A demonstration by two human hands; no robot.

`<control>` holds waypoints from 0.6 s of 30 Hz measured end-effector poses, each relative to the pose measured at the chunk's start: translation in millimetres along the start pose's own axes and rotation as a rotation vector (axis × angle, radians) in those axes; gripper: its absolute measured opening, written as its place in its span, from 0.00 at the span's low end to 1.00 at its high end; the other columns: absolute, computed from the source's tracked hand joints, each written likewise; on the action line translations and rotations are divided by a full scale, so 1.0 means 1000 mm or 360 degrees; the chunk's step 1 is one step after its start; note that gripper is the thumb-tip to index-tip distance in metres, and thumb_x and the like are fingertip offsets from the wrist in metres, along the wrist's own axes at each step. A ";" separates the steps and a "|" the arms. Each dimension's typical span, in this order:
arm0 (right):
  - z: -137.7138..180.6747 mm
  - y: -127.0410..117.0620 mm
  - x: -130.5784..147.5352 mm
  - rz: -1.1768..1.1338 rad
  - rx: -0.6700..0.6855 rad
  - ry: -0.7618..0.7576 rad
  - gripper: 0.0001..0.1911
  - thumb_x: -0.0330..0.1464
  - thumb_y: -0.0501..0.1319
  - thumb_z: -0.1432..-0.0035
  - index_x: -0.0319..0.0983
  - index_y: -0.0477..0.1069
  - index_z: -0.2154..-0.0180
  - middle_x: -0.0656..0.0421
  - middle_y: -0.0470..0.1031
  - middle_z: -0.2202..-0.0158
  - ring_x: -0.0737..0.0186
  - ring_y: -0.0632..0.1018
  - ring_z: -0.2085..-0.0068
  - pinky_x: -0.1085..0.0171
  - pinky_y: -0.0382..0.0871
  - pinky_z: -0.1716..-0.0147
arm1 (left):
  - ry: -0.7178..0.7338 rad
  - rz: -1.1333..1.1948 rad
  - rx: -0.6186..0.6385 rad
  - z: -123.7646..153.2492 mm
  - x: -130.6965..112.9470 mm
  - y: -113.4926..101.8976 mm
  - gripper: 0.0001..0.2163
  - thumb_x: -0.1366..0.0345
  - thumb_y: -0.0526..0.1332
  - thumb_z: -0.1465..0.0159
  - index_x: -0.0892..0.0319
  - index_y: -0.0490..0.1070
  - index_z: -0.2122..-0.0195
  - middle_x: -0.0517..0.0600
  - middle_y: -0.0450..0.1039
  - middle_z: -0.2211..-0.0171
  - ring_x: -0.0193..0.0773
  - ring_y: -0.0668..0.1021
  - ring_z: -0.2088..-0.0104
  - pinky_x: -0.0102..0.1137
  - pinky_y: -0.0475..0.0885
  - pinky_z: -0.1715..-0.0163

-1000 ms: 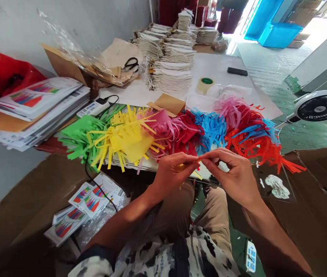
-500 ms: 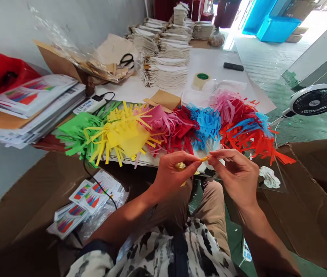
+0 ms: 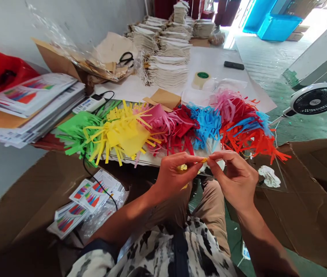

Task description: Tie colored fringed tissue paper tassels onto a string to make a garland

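Between the fingertips of my left hand and my right hand is a small twisted strip of yellow paper. Both hands pinch it in front of the table edge, above my knees. More yellow paper shows under my left palm, mostly hidden. Just beyond my hands lies a row of fringed paper tassels: green, yellow, pink, dark red, blue and orange-red.
Stacked white string bundles stand at the back. A tape roll, a black phone and scissors lie on the table. Printed sheets are piled left. A small fan is at right, above cardboard.
My fingertips have drawn slightly closer together on the yellow strip, and less of it shows between them. The tassels stay in place.
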State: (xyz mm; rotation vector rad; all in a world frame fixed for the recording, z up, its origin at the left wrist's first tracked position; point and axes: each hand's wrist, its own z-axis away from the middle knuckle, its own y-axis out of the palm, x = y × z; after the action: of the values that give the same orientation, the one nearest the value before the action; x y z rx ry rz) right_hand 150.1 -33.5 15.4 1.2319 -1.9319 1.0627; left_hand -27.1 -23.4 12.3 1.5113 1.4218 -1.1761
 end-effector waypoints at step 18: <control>-0.003 -0.005 -0.003 -0.0296 0.0116 -0.0007 0.07 0.27 0.73 0.41 0.46 0.83 0.63 0.61 0.82 0.65 0.65 0.80 0.63 0.65 0.75 0.62 | 0.0023 0.0206 -0.0049 -0.001 0.009 0.009 0.04 0.65 0.72 0.37 0.59 0.84 0.65 0.48 0.81 0.72 0.31 0.76 0.72 0.27 0.70 0.69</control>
State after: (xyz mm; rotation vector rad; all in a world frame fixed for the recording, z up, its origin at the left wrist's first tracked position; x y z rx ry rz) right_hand 155.9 -30.6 15.6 1.4241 -1.7562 1.0415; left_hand -18.9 -20.7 3.1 1.5687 1.3249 -1.0625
